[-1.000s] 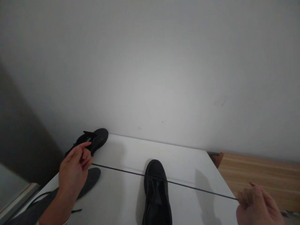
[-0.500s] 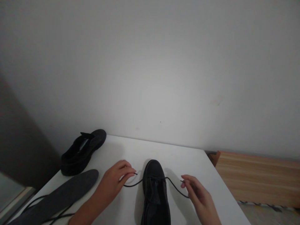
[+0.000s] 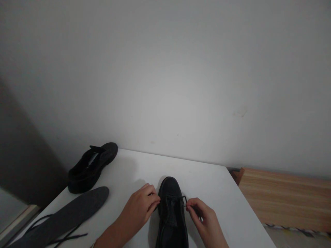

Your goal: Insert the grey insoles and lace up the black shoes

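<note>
A black shoe (image 3: 169, 186) stands on the white table with its toe pointing away from me. At its left side my left hand (image 3: 143, 203) pinches with thumb and forefinger against the upper; the lace end in that pinch is mostly hidden. On the opposite side my right hand (image 3: 203, 217) grips the black shoelace (image 3: 185, 198), which loops out from the front eyelet area down to my fingertips. The tongue (image 3: 170, 212) lies between the open flaps of the shoe.
Another black shoe (image 3: 90, 167), with no lace visible in it, stands at the table's back left. A dark grey insole (image 3: 69, 213) lies in front of it, over loose black laces (image 3: 68, 237). A wall (image 3: 178, 86) rises behind the table; a wooden board (image 3: 281, 198) is at the right.
Both hands have moved inward to the sides of the near shoe, bringing the lace ends close to it. The lace that spread out on both sides is now drawn up near the shoe.
</note>
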### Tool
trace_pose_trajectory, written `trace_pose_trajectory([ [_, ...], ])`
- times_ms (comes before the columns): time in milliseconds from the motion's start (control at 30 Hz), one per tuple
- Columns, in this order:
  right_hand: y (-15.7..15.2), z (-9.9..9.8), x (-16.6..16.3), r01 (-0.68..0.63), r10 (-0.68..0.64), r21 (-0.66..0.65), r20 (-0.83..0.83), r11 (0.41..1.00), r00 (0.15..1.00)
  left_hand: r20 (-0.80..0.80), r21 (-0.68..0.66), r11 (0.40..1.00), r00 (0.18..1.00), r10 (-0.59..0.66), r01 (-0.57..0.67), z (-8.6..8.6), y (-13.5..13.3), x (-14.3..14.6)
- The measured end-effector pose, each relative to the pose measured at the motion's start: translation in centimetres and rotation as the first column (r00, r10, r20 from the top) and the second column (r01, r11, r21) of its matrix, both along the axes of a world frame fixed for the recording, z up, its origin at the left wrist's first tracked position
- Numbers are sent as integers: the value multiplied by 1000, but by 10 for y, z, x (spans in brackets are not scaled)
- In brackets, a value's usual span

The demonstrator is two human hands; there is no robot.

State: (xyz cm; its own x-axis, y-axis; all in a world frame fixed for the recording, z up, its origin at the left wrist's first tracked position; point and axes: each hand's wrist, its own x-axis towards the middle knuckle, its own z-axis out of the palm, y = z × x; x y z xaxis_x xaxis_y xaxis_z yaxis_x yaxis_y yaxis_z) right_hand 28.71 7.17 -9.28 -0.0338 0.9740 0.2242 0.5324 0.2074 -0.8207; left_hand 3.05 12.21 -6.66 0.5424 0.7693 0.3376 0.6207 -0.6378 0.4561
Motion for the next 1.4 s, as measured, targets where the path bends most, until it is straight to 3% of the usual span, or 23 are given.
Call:
trace_pose_trajectory([
  [233, 0, 10, -9, -58, 49, 67, 136, 996, 989, -68, 76, 997, 997, 20, -15, 5, -3, 6],
  [433, 0, 9, -10, -29, -35, 253, 244, 967, 969, 8, 115, 993, 999, 40, -41, 4, -1, 9],
  [700, -3, 8, -10, -55, -19, 283, 254, 957, 967, 7, 42, 999, 1000, -19, 19, -3, -2, 11],
  [900, -11, 18, -17, -83, -11, 271, 327, 959, 945, -13, -195, 977, 996, 83, -84, 19, -18, 16],
  [1100, -17, 29, -30, -77, -2, 112, 581, 991, 814, 11, -321, 946, 999, 37, -32, 41, -30, 26],
  [1400, -7, 57, -63, 63, 31, -82, 816, 995, 577, -237, -248, 961, 969, 61, -121, 47, -30, 44],
])
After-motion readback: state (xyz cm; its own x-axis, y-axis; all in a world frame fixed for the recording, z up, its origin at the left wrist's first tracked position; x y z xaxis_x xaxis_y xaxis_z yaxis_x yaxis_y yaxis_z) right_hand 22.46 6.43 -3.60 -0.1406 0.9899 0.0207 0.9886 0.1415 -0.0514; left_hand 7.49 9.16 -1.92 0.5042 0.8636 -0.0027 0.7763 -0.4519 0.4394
